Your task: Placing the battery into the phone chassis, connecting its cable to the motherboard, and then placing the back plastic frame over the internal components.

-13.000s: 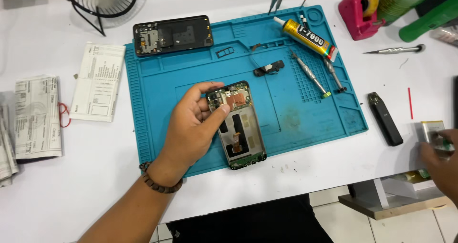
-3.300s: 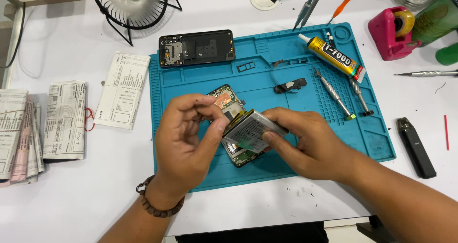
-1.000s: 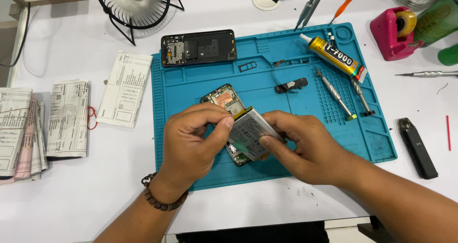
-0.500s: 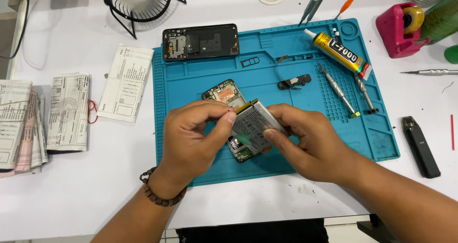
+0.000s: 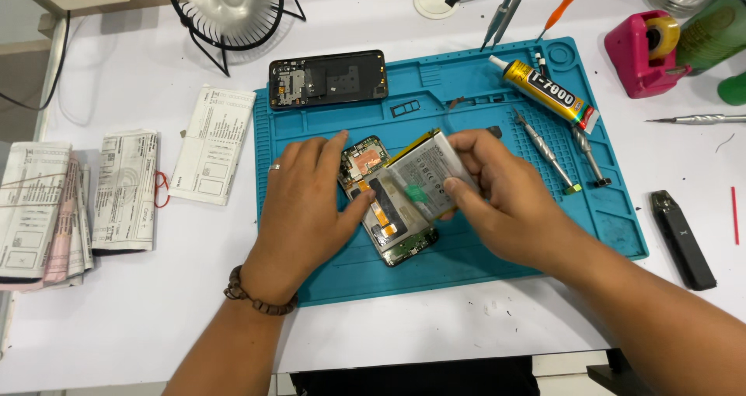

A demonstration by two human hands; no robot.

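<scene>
Near the front edge of the blue mat (image 5: 544,248), an opened phone (image 5: 385,202) is lain flat and is steadied by the left hand (image 5: 307,205), whose fingers are spread over the phone's left side rather than curled round it as half a second ago. A flat grey battery (image 5: 431,182) is pinched by the right hand (image 5: 497,198), thumb underneath and fingers on top, and is held tilted over the phone's upper right part; compared with the earlier frame it is lifted a little further toward the mat's right side. Whether the battery's lower edge is touching the phone cannot be told, as that edge is covered by the right fingers.

Further back on the mat, two screwdrivers (image 5: 548,151) are seen near the right edge, and a yellow glue tube (image 5: 544,91) lies at the far right corner. A second dark phone body (image 5: 328,79) sits on the mat's far left corner. Left of the mat, folded papers (image 5: 206,143) rest on the tabletop. At the tabletop's far edge a small fan (image 5: 229,3) is cut off by the frame.
</scene>
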